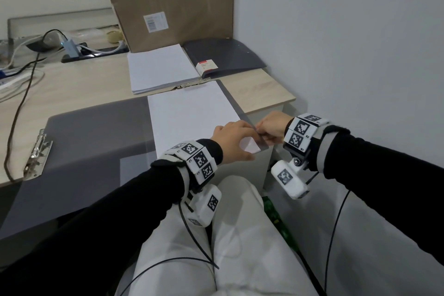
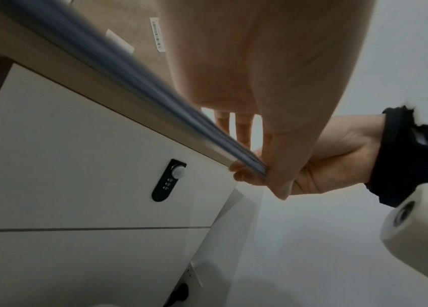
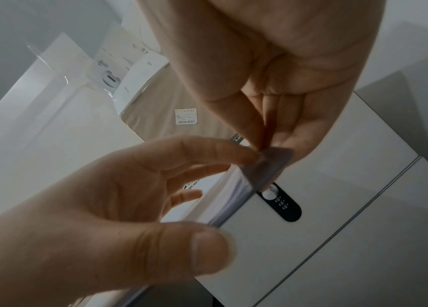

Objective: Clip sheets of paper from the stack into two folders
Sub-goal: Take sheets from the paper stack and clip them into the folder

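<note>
An open grey folder lies on the desk, and white sheets rest on its right half under a metal clip. Both hands meet at its near right corner, which overhangs the desk. My left hand lies over the sheets and pinches the folder's corner, thumb below. From the right, my right hand pinches the same grey corner flap between thumb and fingers. The paper stack sits behind the folder. A second dark folder lies closed at the back right.
A cardboard box stands behind the stack. Cables and a power strip occupy the back left. A white wall runs close on the right. Below the desk edge is a drawer cabinet with a black lock. Another metal clip sits on the cover's left edge.
</note>
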`<state>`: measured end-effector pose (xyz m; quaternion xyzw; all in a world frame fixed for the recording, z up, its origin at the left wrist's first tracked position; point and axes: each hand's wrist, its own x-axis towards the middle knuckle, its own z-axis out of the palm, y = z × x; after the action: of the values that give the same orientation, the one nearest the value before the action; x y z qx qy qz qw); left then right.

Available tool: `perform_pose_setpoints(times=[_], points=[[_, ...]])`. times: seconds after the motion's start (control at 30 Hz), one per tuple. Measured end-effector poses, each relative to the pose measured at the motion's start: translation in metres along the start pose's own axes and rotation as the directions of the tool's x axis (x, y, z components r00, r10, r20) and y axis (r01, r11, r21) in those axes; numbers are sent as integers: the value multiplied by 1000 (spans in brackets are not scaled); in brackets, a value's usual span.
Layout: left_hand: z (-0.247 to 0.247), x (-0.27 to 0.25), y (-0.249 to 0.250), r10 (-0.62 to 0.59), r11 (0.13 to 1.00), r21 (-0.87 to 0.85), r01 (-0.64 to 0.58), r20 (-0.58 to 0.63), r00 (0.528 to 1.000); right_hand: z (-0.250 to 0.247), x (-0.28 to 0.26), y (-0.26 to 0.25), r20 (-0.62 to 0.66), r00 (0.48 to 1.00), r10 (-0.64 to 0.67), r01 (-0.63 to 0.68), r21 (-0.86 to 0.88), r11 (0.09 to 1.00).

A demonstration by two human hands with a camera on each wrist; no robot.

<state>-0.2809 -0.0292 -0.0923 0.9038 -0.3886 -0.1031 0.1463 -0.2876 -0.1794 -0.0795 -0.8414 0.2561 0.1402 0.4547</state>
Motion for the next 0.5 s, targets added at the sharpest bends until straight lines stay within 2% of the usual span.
perform_pose_setpoints(times=[0.1,0.17,0.23,0.3,0.37,0.5], points=[[-3,-1,0,-7,1000,-17,7,47,999,-1,-1,-3,26,1000,7,-4,-95,996],[-10,-3,-2,15,993,-115,-9,49,999,-2,2,-6,11,1000,-14,15,-153,988],[-22,-5,-8,23,974,-224,-23,-3,1000,-6,4,-13,-81,992,-101,91,-124,988],[-39,-5,-20,-18,962,-272,6,-42,999,-11,8,-25,-161,948,-276,236,-226,945],[-59,-4,-38,-76,963,-263,57,-60,995,-11,13,-38,-128,903,-409,346,-344,873],[-94,5,-81,-246,924,-329,197,-115,962,6,29,-71,66,864,-499,462,-500,733]])
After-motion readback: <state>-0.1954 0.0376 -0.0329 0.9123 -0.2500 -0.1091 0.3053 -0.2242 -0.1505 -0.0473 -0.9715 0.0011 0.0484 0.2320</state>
